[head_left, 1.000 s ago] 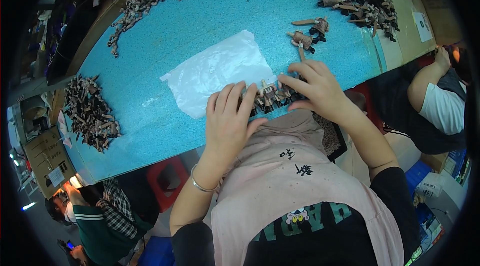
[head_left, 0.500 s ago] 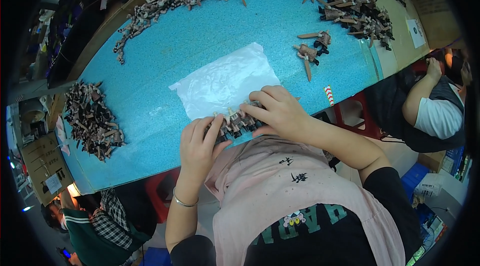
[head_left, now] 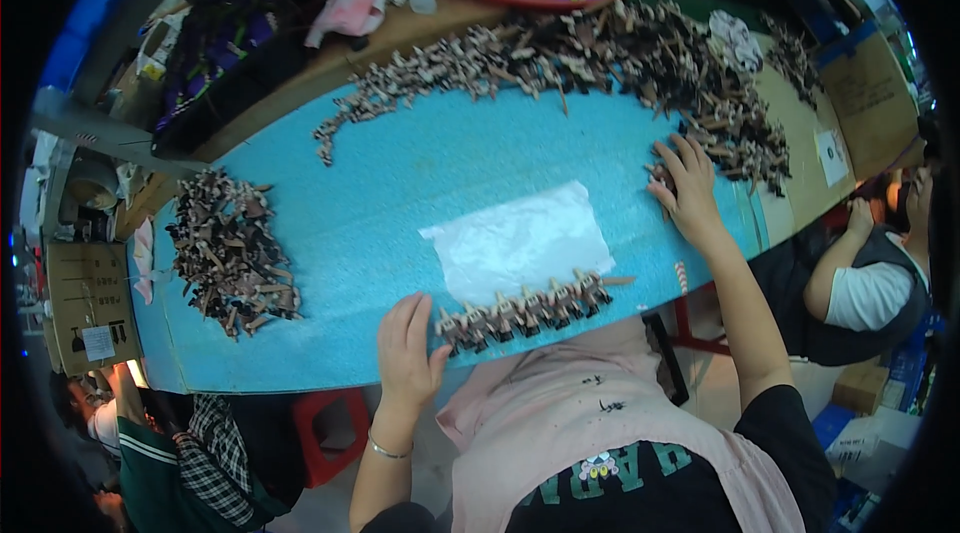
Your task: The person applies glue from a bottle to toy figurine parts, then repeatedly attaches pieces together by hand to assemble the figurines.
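A row of several small toy figures, brown-grey with dark legs, stands side by side near the table's front edge. At its left end rests my left hand, fingers stretched out and thumb apart, holding nothing. My right hand is out at the right of the table, thumb and fingers curled around loose brown toy figures that it mostly covers. How many it holds is hidden. Just behind the row lies a white plastic sheet, flat on the blue table top.
A long heap of toy figures runs along the back and right. Another pile sits at the left. Behind stands a red basin with purple pieces. Cardboard boxes flank the table, and co-workers sit at both ends.
Both hands have come off the row of figures. My right hand has reached away to the loose figures at the right; my left hand has shifted to the row's left end. The view has tilted.
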Demonstrator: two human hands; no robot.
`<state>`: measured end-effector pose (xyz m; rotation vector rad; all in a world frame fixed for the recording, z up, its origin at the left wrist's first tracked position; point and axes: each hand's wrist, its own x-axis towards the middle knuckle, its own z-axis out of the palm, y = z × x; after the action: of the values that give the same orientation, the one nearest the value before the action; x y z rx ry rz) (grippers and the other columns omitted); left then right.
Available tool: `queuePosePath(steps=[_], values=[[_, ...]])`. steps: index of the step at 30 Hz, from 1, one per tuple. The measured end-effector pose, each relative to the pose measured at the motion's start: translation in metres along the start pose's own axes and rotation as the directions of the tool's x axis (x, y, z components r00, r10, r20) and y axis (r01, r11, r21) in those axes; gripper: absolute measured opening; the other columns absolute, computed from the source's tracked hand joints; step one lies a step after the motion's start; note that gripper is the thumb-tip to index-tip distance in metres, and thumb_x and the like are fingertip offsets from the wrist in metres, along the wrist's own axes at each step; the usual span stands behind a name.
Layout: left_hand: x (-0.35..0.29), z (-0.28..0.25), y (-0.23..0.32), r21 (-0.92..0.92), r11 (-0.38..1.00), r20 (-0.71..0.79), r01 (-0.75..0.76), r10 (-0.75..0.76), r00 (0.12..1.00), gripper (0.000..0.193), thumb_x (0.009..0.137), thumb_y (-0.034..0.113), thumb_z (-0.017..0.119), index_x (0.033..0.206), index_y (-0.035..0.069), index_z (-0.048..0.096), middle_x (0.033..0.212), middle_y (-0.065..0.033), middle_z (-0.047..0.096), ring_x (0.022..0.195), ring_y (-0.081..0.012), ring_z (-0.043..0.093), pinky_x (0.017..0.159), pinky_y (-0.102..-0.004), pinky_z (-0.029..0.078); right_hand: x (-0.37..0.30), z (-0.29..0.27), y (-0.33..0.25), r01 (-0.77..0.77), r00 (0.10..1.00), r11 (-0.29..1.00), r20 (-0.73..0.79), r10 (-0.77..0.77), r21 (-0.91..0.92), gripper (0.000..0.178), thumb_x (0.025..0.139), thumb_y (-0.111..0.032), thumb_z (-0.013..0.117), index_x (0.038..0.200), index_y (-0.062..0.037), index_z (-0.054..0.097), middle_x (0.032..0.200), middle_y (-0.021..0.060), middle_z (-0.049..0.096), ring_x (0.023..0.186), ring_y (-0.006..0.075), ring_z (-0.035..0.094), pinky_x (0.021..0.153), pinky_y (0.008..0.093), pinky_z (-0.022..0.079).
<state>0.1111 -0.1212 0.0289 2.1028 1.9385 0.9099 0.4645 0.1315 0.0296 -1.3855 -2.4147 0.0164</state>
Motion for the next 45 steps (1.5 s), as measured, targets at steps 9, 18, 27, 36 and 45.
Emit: queuePosePath(steps=[9,18,27,36,45], values=[[-0.027,-0.012,-0.026,0.086,0.975,-0.249,0.206,-0.179,0.952,0.042,0.092,0.027,0.051,0.120,-0.005,0.053,0.115,-0.0217,0.056,0.106,-0.0391,0.054,0.092,-0.0454,0.041,0.139,-0.009,-0.101,0.283,0.957,0.821,-0.205,-0.206,0.495,0.034,0.082,-0.001,0.063,0.115,-0.0016,0.055,0.124,0.0147,0.051,0.114,0.0308,0.052,0.093,0.0376,0.044],[-0.025,-0.007,-0.025,0.072,0.966,-0.316,0.249,-0.215,0.924,0.032,0.088,0.021,0.053,0.109,-0.003,0.059,0.105,-0.0178,0.061,0.097,-0.0362,0.058,0.085,-0.0434,0.045,0.324,0.103,-0.202,0.052,0.950,0.698,-0.251,0.186,0.714,0.048,0.076,-0.006,0.071,0.118,0.0001,0.048,0.114,0.0209,0.059,0.106,0.0337,0.059,0.089,0.0396,0.047],[-0.014,-0.004,-0.029,0.093,0.970,-0.279,0.225,-0.191,0.941,0.028,0.089,0.020,0.053,0.105,-0.001,0.061,0.104,-0.0163,0.061,0.095,-0.0349,0.058,0.083,-0.0426,0.045,0.276,0.080,-0.188,0.095,0.962,0.672,-0.241,0.128,0.735,0.028,0.089,-0.015,0.061,0.109,-0.0020,0.048,0.087,0.0118,0.057,0.077,0.0219,0.058,0.066,0.0338,0.048],[-0.022,-0.003,-0.028,0.080,0.977,-0.349,0.198,-0.159,0.924,0.024,0.092,0.017,0.049,0.097,-0.002,0.063,0.098,-0.0162,0.064,0.091,-0.0355,0.060,0.081,-0.0432,0.046,0.054,-0.007,-0.131,-0.329,0.943,0.377,0.321,0.086,0.866,0.032,0.089,-0.019,0.063,0.110,0.0018,0.050,0.086,0.0098,0.066,0.071,0.0130,0.062,0.059,0.0253,0.049],[-0.025,0.000,-0.025,0.117,0.965,-0.477,0.235,-0.153,0.865,0.016,0.088,0.004,0.050,0.087,-0.003,0.064,0.089,-0.0162,0.065,0.082,-0.0329,0.060,0.075,-0.0391,0.047,-0.033,-0.027,-0.102,-0.406,0.906,0.276,0.345,0.245,0.871,0.026,0.082,-0.018,0.069,0.100,-0.0039,0.059,0.076,-0.0034,0.057,0.065,0.0036,0.050,0.058,0.0185,0.039]])
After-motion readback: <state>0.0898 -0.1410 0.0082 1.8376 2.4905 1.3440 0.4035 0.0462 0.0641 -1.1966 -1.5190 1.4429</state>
